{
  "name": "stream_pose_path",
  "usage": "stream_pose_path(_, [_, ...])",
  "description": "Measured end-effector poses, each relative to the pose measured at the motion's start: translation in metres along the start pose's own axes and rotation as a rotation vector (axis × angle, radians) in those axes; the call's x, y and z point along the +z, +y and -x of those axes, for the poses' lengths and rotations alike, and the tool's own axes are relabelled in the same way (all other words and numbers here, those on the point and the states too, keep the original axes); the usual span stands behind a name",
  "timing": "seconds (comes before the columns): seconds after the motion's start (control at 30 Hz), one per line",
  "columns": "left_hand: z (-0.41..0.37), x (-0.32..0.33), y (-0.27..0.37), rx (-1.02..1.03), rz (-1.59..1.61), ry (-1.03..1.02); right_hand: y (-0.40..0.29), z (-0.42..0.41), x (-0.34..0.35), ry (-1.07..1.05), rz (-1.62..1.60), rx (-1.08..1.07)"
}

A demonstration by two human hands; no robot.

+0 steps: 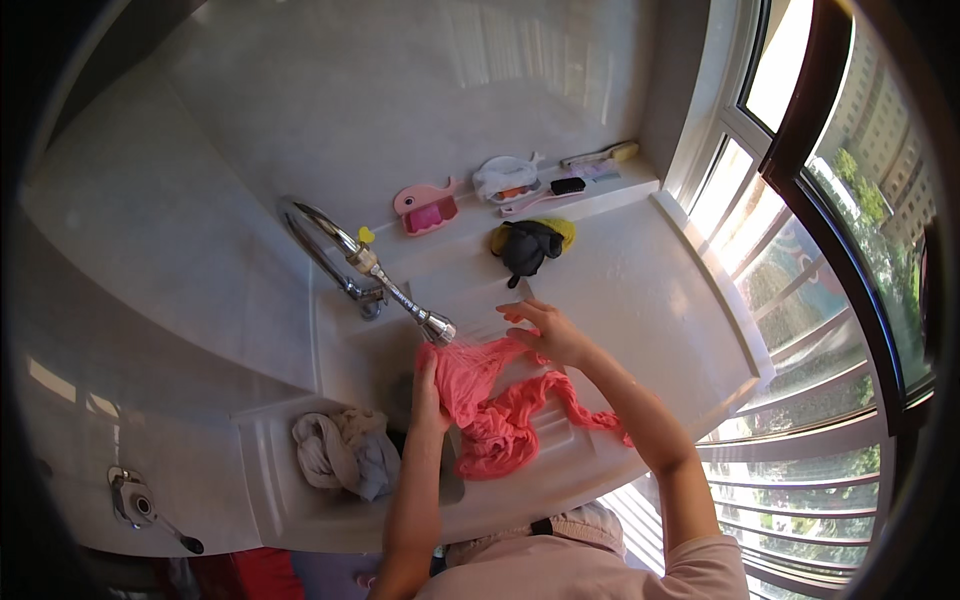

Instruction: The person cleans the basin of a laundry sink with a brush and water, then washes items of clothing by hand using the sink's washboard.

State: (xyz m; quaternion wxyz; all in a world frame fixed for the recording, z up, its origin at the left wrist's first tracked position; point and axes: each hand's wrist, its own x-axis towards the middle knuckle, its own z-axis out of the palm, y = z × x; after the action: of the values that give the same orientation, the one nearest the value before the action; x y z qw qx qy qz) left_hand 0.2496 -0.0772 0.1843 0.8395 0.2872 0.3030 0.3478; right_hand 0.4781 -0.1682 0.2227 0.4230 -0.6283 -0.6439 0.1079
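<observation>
Water sprays from a chrome faucet's spray head [439,328] onto a wet coral-pink cloth garment [480,379]. My left hand [427,390] grips the garment's left side just below the spray. My right hand [551,334] hovers at its upper right edge with fingers spread; whether the thumb touches the fabric is hard to tell. The rest of the garment lies bunched over the ribbed washboard [559,431] of the laundry sink, and a twisted strip trails right beneath my right forearm. Beige and grey clothes [345,454] sit in the basin on the left.
A dark grey and yellow cloth bundle [529,244] lies on the sink's back slope. Along the ledge are a pink whale-shaped soap dish [426,208], a white dish [506,178], a black-bristled brush [566,187] and another brush [619,152]. A wall-mounted crank [139,504] is at left; windows stand right.
</observation>
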Motion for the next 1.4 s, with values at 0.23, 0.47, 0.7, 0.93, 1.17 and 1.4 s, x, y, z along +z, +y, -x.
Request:
stream_pose_path(0.23, [0.000, -0.057, -0.002, 0.222, -1.287, 0.025, 0.060, 0.045, 0.015, -0.177, 0.413, 0.281])
stream_pose_path(0.47, [-0.010, -0.037, -0.007, 0.550, -1.716, 0.093, 0.040, 0.029, 0.034, -0.277, 0.277, 0.311])
stream_pose_path(0.7, [-0.003, -0.051, 0.005, 0.235, -1.586, -0.165, 0.052, -0.005, -0.076, 0.259, -0.472, 0.442])
stream_pose_path(0.93, [-0.009, -0.052, -0.014, 0.040, -0.425, -0.071, 0.093, 0.032, -0.044, 0.020, 0.320, 0.388])
stream_pose_path(1.17, [-0.004, -0.031, -0.009, 0.078, -0.333, -0.028, 0.084, 0.022, -0.032, -0.279, 0.528, 0.507])
stream_pose_path(1.4, [0.004, -0.053, -0.005, 0.079, -0.082, -0.038, 0.104, 0.016, -0.045, 0.152, -0.717, 0.299])
